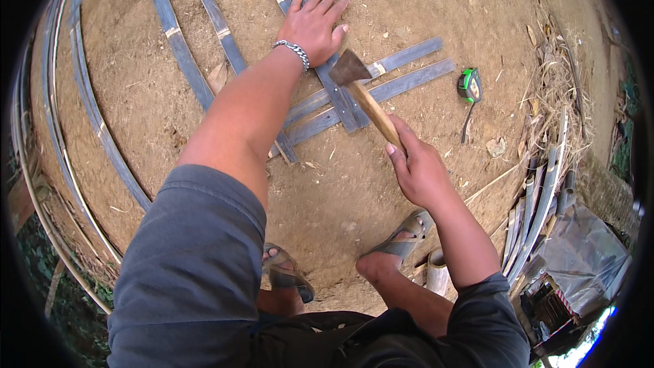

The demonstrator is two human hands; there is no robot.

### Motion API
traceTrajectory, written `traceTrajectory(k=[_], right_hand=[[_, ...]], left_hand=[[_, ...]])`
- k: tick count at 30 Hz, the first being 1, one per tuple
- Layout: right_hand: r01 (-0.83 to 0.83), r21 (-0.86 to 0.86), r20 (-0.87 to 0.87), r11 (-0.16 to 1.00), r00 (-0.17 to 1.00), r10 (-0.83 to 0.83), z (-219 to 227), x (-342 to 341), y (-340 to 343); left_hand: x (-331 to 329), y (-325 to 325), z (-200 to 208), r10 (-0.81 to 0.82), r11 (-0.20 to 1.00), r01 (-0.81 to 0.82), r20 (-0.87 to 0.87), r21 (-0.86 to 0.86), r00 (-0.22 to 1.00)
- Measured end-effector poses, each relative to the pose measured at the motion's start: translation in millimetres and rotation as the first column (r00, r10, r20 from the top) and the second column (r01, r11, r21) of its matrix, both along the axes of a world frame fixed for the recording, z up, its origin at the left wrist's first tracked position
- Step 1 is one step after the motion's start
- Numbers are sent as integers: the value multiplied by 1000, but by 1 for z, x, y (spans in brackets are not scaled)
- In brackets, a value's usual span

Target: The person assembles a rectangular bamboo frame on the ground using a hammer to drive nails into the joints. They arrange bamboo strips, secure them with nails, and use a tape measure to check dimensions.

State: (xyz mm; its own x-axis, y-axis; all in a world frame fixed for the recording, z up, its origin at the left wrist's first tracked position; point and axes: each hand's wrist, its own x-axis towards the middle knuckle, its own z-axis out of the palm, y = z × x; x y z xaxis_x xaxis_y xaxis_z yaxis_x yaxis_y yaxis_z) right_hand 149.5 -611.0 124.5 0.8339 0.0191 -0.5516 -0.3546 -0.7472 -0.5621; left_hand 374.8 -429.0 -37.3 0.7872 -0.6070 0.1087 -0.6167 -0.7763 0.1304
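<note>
A person in a dark, short-sleeved shirt bends over a dirt ground [320, 194], a hatchet [372, 110] in the right hand [420, 168], whose grip is clamped around the wooden handle below the metal head. The head hangs over a crossing of dark bamboo slats, though whether it touches them cannot be told from this angle. The left hand [315, 28], with a chain bracelet [294, 52] at the wrist, lies palm down with its fingers apart, its grip closed on nothing, on the upright slats [346, 105] running from the top edge down over two slanting slats [411, 82]. To the left of the forearm, more long slats [184, 58] with pale bands at their joints lie in rows. A green-and-black tape measure [469, 85] rests to the right of the crossing. Farther right, dry straw [560, 88] lines the work area, above a bundle of split bamboo [531, 208] and a clear plastic sheet [583, 252]. The person's sandals [403, 234] stand apart on the dirt, a short bamboo tube [437, 274] beside the right leg.
</note>
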Motion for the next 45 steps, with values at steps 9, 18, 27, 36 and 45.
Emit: traceTrajectory(k=[9,18,27,36,45], right_hand=[[59,-12,51,998,997,-59,-18,-19,3],[120,37,96,992,988,-123,-46,-46,6],[122,35,150,992,981,-126,-43,-42,11],[152,6,74,988,986,-152,-47,-41,9],[91,27,203,995,975,-95,-65,-46,20]], left_hand=[[2,-1,1,8,1000,-8,-5,-21,1000],[3,-2,-2,-3,999,3,13,-52,1000],[3,0,-4,-5,999,6,22,-34,1000],[1,-2,-1,-16,1000,16,12,-25,1000],[-4,-1,0,-6,1000,6,-16,-28,1000]])
